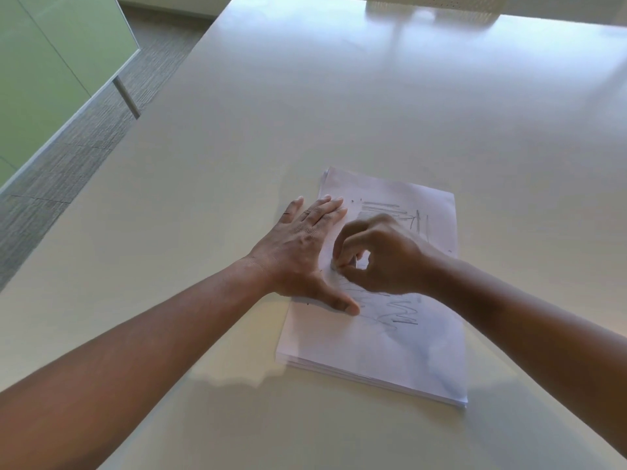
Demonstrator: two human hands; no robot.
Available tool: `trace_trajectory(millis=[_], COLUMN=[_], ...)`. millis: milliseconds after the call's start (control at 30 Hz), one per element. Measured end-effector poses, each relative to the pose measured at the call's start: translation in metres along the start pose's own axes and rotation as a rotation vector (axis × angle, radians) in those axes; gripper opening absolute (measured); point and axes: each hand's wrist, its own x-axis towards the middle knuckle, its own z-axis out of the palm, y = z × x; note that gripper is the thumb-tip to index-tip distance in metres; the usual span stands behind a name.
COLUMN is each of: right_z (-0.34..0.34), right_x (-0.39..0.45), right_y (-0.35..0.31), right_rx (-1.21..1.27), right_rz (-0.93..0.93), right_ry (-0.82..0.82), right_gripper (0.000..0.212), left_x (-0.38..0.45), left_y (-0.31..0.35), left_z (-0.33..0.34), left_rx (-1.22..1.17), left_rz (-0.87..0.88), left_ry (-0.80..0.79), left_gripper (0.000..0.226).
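Note:
A stack of white paper (373,351) lies on the pale table (305,113), its top sheet covered with pencil scribbles. My left hand (305,245) lies flat with straight fingers, pressing on the stack's left edge, thumb spread toward me. My right hand (383,256) hovers over the middle of the sheet with curled fingers. Thumb and fingertips pinch a small pale object (339,265) against the paper; it is too small to identify. The right hand hides part of the scribbles.
The table's left edge runs diagonally, with grey carpet (84,140) and a green glass partition (40,72) beyond it. A metal table leg (126,96) stands there. A perforated pale object (434,6) sits at the table's far edge.

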Motion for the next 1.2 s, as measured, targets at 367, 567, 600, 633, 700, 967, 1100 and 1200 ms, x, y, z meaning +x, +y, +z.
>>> trace_trajectory(millis=[367,567,600,633,700,967,1100,1200], right_z=[-0.008,-0.005,-0.006,-0.007,-0.007,-0.004,-0.005,-0.005], right_x=[0.01,0.005,0.008,0.011,0.014,-0.006,-0.009,-0.009], right_y=[0.011,0.004,0.007,0.008,0.009,0.013,0.01,0.008], right_rx=[-0.033,0.002,-0.013,-0.028,-0.052,-0.097,-0.126,-0.106], right_rz=[-0.014,-0.055,-0.053,-0.048,-0.026,0.161,0.219,0.29], right_ry=[0.009,-0.144,-0.115,-0.081,-0.018,0.074,0.086,0.083], right_gripper=[0.012,0.008,0.009,0.01,0.011,0.005,0.007,0.01], left_x=[0.0,-0.001,-0.001,-0.001,0.0,0.0,-0.001,-0.001], left_y=[0.001,0.001,0.001,0.001,0.002,0.001,0.0,0.0], left_z=[0.0,-0.002,-0.002,-0.002,-0.001,0.0,0.0,0.0], left_rx=[0.001,-0.013,-0.012,-0.006,0.007,0.01,0.001,-0.009], left_rz=[-0.005,-0.004,-0.005,-0.005,-0.007,-0.013,-0.013,-0.008], left_ry=[0.003,-0.006,-0.001,0.004,0.005,0.015,0.018,0.023], left_gripper=[0.164,0.159,0.159,0.159,0.161,0.163,0.163,0.161])
